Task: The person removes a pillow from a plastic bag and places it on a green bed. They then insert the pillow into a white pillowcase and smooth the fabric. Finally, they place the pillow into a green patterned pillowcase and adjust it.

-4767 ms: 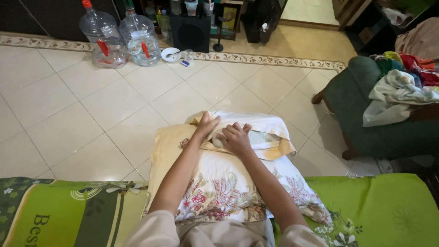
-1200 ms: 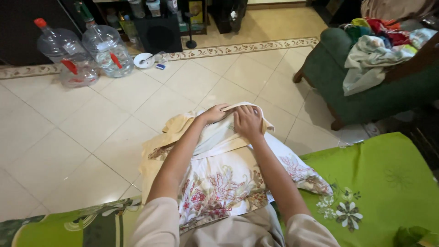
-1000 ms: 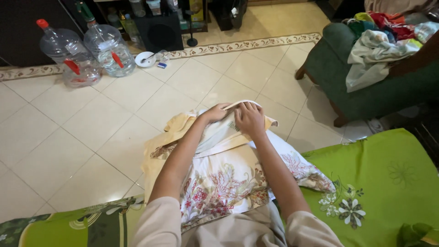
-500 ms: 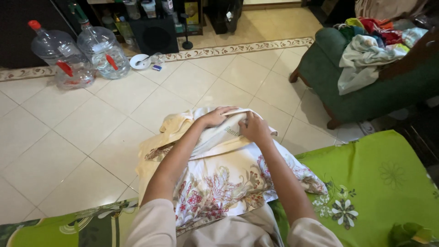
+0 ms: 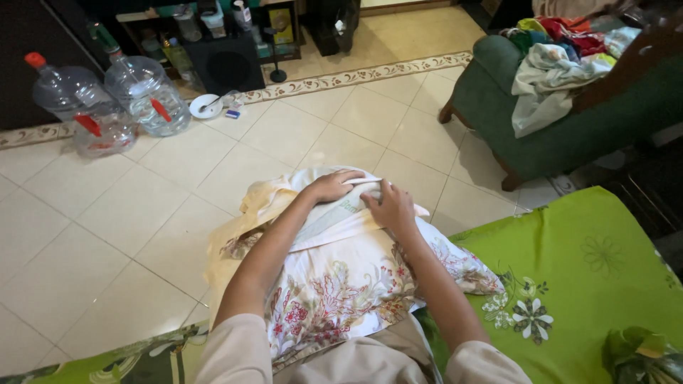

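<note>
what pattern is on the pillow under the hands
The pillow is white with red and brown flowers and leaves, clearest in the head view.

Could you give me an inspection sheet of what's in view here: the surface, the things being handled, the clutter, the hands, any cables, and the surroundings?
Surface: green floral mattress at the edge of a cream tiled floor.
Things handled: floral pillow on the lap; pale cloth bunched on its far end.
Clutter: clothes heap on a green armchair.
Hands: left hand and right hand both rest on the pale cloth, fingers curled at its edge; whether they grip it cannot be told.
Cables: nothing seen.
Surroundings: two clear water jugs, small white dish, dark shelf.
</note>
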